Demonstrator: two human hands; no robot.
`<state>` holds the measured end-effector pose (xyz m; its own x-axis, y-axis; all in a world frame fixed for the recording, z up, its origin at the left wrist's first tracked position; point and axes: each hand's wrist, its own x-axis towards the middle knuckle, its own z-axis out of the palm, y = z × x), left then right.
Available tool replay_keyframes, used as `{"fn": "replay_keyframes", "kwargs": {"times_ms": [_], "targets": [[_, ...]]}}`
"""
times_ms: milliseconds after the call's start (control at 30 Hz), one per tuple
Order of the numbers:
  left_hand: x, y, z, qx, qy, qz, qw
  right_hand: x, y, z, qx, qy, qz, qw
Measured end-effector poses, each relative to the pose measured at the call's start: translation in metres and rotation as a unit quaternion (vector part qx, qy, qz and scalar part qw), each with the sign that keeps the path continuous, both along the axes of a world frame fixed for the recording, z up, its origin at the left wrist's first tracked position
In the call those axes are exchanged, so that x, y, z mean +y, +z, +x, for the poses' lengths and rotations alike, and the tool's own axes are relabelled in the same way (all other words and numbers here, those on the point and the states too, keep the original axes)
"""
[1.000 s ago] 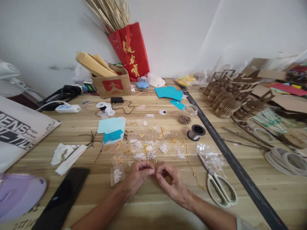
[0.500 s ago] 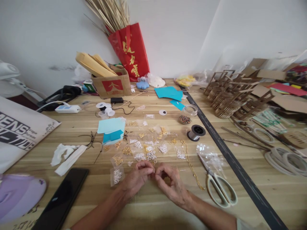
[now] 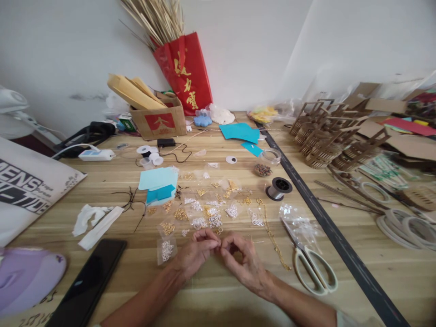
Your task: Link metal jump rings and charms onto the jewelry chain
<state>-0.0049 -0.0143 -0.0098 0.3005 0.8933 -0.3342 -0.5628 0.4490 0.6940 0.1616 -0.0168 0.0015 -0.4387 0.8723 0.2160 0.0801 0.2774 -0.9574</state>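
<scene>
My left hand (image 3: pixel 195 252) and my right hand (image 3: pixel 243 261) meet fingertip to fingertip low on the wooden table (image 3: pixel 218 299). Both pinch something tiny between thumb and forefinger that I cannot make out. Just beyond them lie several small clear bags of gold and silver jewellery findings (image 3: pixel 207 211). A thin gold chain (image 3: pixel 274 243) runs along the table to the right of my right hand. White-handled scissors (image 3: pixel 315 265) lie further right, beside a crumpled clear bag (image 3: pixel 296 222).
A black phone (image 3: pixel 88 281) lies at lower left, with white cloth scraps (image 3: pixel 93 220) above it. A wire spool (image 3: pixel 278 187), a bead jar (image 3: pixel 263 169) and blue paper (image 3: pixel 158 184) sit mid-table. A cardboard box (image 3: pixel 160 118) and red bag (image 3: pixel 185 72) stand at the back. Wooden cut-outs (image 3: pixel 327 136) crowd the right table.
Both hands have stayed in place; only the fingers have shifted slightly while pinching together.
</scene>
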Motion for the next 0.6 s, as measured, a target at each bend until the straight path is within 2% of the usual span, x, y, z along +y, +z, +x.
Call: {"fn": "replay_keyframes", "kwargs": {"times_ms": [600], "targets": [[0.0025,0.0005,-0.0002,0.008,0.023,0.003,1.000,0.0016,0.0001,0.0013,-0.007,0.000,-0.001,1.000]]}}
